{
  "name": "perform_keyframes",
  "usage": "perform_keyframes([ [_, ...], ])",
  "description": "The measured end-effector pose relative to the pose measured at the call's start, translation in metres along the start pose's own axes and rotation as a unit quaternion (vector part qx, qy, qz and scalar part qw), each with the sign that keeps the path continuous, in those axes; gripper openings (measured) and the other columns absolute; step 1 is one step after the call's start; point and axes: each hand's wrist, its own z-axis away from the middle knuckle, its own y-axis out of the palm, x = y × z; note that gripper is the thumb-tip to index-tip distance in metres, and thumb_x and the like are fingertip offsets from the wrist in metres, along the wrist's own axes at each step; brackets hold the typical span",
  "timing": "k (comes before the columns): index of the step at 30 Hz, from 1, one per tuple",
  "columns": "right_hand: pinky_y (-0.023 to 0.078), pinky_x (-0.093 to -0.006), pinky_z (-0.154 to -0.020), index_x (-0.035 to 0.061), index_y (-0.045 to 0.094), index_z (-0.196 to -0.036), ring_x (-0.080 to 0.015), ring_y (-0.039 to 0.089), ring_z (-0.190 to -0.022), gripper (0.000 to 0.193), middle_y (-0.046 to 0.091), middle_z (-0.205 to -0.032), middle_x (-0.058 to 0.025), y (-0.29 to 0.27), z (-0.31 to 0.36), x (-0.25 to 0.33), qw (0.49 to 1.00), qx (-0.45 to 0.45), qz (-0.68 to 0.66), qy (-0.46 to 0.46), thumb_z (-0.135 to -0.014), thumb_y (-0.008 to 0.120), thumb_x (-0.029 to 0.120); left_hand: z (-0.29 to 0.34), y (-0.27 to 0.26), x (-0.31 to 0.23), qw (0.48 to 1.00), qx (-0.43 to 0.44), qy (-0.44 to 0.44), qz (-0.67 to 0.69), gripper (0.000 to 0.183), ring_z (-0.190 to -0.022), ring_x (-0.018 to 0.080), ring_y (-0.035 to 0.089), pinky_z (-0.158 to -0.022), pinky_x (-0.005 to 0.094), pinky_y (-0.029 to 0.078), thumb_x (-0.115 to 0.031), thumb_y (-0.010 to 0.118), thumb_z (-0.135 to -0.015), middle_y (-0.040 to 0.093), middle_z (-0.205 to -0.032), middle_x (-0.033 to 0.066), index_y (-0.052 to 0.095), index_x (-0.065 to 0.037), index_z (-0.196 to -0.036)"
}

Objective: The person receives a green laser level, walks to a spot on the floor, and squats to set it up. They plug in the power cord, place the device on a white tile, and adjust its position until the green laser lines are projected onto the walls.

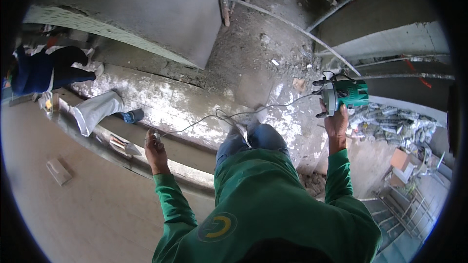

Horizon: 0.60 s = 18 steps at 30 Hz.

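Note:
My right hand point(335, 122) is closed around the underside of a green corded power tool point(355, 92) with a grey metal front, held out to the right. Its exact kind is hard to make out. From the tool a thin grey cord point(285, 105) runs leftward through the air, with a small loop near my knees. My left hand point(155, 153) pinches the far end of that cord, where a small light plug point(156, 136) shows at the fingertips. The fingers partly cover it.
Dusty floor point(265, 44) with rubble lies ahead. Metal bars point(292, 27) cross at the upper right, near bundled sacks point(390, 126). A large grey slab point(141, 5) juts in at upper left. Another person point(53, 68) is at far left, near a white sack point(97, 112) and blue bucket point(132, 116).

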Motion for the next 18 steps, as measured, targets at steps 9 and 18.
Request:
perform_keyframes([
  [9,0.040,-0.0585,-0.127,0.0026,0.051,-0.155,-0.0395,0.052,-0.148,0.063,0.056,-0.158,-0.0198,-0.037,0.007,0.002,0.990,-0.104,-0.096,-0.002,-0.104,0.071,0.035,-0.055,-0.145,0.057,0.980,-0.142,-0.103,0.090,0.018,-0.061,0.0041,0.055,-0.050,0.0161,0.043,-0.025,0.067,-0.110,0.062,-0.077,-0.0026,0.071,-0.008,-0.114],
  [18,0.041,-0.0588,-0.125,0.0007,0.051,-0.153,-0.0370,0.058,-0.142,0.065,0.061,-0.152,-0.0181,-0.125,-0.095,0.091,0.991,-0.117,-0.063,-0.025,-0.102,0.074,0.033,0.024,-0.163,0.057,0.958,-0.261,-0.049,0.108,0.018,-0.055,0.0031,0.046,-0.044,0.0197,0.033,-0.028,0.065,-0.111,0.056,-0.072,-0.0069,0.064,-0.015,-0.099],
])
